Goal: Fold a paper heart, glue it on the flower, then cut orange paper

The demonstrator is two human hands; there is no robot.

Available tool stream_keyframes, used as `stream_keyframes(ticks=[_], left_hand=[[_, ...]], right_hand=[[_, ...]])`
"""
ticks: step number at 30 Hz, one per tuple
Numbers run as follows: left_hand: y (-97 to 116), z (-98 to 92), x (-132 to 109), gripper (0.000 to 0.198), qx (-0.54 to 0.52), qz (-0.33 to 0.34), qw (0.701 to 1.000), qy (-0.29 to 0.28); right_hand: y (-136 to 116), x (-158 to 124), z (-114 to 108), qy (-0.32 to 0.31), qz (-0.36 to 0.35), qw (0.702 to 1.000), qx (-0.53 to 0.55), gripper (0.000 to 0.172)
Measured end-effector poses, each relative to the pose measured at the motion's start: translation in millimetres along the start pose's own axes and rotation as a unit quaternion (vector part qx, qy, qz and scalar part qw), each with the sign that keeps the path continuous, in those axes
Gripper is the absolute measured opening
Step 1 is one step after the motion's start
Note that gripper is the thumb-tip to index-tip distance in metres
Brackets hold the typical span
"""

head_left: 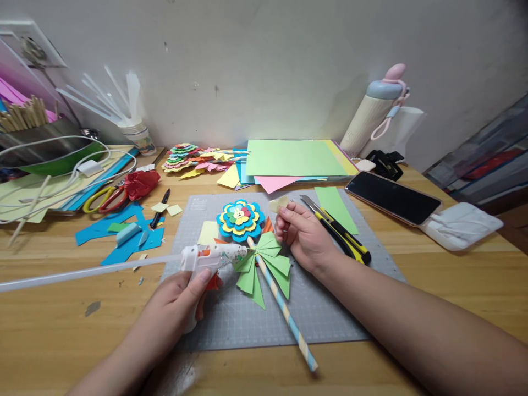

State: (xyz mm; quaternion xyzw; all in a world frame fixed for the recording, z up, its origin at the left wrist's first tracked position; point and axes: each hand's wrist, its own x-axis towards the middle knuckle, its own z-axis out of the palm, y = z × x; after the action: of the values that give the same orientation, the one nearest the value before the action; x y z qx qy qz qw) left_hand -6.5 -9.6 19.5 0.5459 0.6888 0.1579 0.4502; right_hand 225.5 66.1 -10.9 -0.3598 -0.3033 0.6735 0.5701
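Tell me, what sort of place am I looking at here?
Most likely a paper-craft workspace at a wooden table, though whether in a home or a workshop I cannot tell. The left hand holds a glue gun over a grey cutting mat, where a layered paper flower lies.

Table (pixel 45 330): light brown, wood-grain pattern. Cutting mat (pixel 330 324): grey, with a fine pale grid. Flower (pixel 240 234), toward the mat's far edge: layers of blue and yellow, with red and green patches near the centre. Stick (pixel 285 309), crossing the mat's near edge: spiral stripes of light blue and cream. Bow (pixel 247 281): plain light green. Glue gun (pixel 214 256): white body, green specks toward the nozzle. Paper scrap (pixel 278 205): pale yellow. Knives (pixel 336 236), near the mat's far right corner: black and yellow.
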Motion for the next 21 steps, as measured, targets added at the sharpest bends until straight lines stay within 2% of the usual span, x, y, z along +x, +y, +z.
stream_keyframes(ticks=[10,16,21], left_hand=[[4.5,3.8,-5.1,0.055,-0.01,0.0,0.999,0.034],[1.3,0.8,-2.6,0.057,0.025,0.007,1.0,0.002],[-1.4,-0.7,-0.9,0.058,0.06,0.018,0.998,0.021]], right_hand=[[1.1,0.4,0.6,0.001,-0.001,1.0,0.003,0.022],[0.9,0.3,0.1,0.002,-0.002,1.0,0.007,0.022],[0.2,0.0,0.3,0.003,-0.001,1.0,0.007,0.022]])
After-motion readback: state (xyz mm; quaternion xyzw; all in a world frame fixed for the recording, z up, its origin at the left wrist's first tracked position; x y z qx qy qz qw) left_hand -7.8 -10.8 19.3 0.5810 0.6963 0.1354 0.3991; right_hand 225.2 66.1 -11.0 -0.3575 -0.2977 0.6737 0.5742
